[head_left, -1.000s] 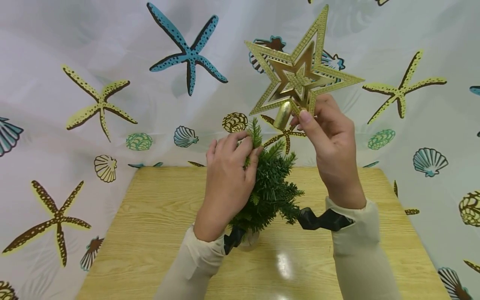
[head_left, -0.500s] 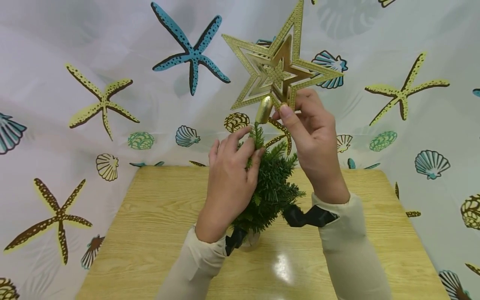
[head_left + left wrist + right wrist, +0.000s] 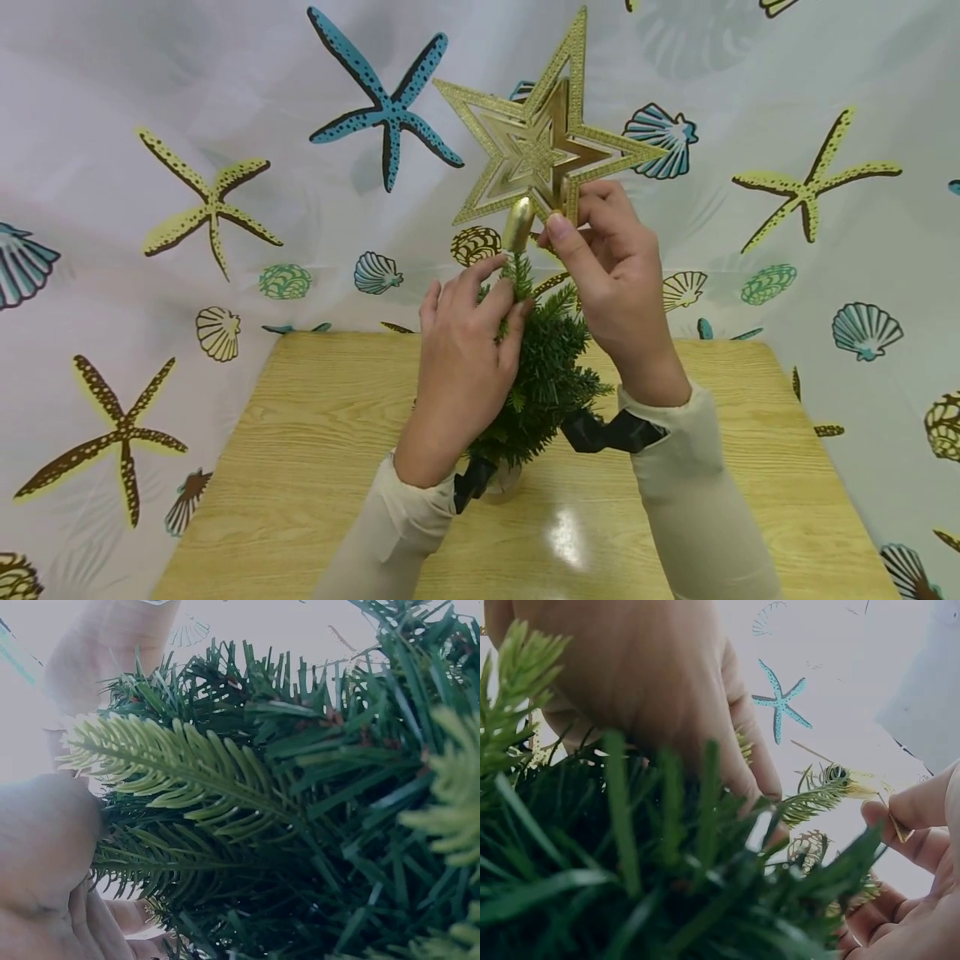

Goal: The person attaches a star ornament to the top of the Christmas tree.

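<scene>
A gold star tree topper (image 3: pixel 536 154) with nested cut-out outlines stands over a small artificial Christmas tree (image 3: pixel 547 367). My right hand (image 3: pixel 618 275) pinches one of its lower points between thumb and fingers. The topper's gold tube (image 3: pixel 518 227) sits at the tip of the tree's top sprig (image 3: pixel 519 275); how far the tip reaches inside is hidden. Just below, my left hand (image 3: pixel 468 358) holds that sprig between thumb and fingers. In the right wrist view, the sprig (image 3: pixel 814 801) meets the tube's opening. Green needles (image 3: pixel 187 772) fill much of the left wrist view.
The tree's pale round base (image 3: pixel 502 483) stands on a light wooden table (image 3: pixel 322 400). Behind it hangs a white curtain (image 3: pixel 247 92) printed with starfish and shells. Black straps (image 3: pixel 615 431) wrap both wrists.
My right hand has carried the star topper left, from beside the tree to over its tip, then slightly lower. The tube now meets the top sprig. My left hand has barely moved.
</scene>
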`<state>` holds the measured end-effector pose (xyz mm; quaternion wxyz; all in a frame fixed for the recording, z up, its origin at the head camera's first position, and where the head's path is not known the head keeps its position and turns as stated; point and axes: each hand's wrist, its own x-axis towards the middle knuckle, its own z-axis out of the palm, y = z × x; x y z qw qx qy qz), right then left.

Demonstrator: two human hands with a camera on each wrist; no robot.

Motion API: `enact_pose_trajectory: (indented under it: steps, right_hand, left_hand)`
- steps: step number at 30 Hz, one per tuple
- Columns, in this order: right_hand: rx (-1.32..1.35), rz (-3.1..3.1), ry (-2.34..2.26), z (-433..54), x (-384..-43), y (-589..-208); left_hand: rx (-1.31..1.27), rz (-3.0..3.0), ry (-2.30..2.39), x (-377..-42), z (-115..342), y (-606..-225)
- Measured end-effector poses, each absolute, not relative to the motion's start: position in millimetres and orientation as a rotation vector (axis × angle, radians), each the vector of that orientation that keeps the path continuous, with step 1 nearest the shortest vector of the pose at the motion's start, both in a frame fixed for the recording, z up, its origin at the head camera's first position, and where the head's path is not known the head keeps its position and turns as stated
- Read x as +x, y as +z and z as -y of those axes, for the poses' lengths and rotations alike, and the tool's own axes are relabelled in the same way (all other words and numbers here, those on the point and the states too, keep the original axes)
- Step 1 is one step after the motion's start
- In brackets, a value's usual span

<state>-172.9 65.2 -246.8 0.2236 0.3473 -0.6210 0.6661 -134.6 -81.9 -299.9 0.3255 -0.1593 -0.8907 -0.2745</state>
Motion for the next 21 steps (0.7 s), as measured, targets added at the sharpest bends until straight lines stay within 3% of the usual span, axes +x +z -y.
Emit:
enact_pose_trajectory:
  steps: [21]
  right_hand:
    - [0.964,1.814,1.655,-72.3,-171.4,-253.4]
  left_hand:
    - [-0.424,2.340,-0.738,-136.2,81.6,-300.1]
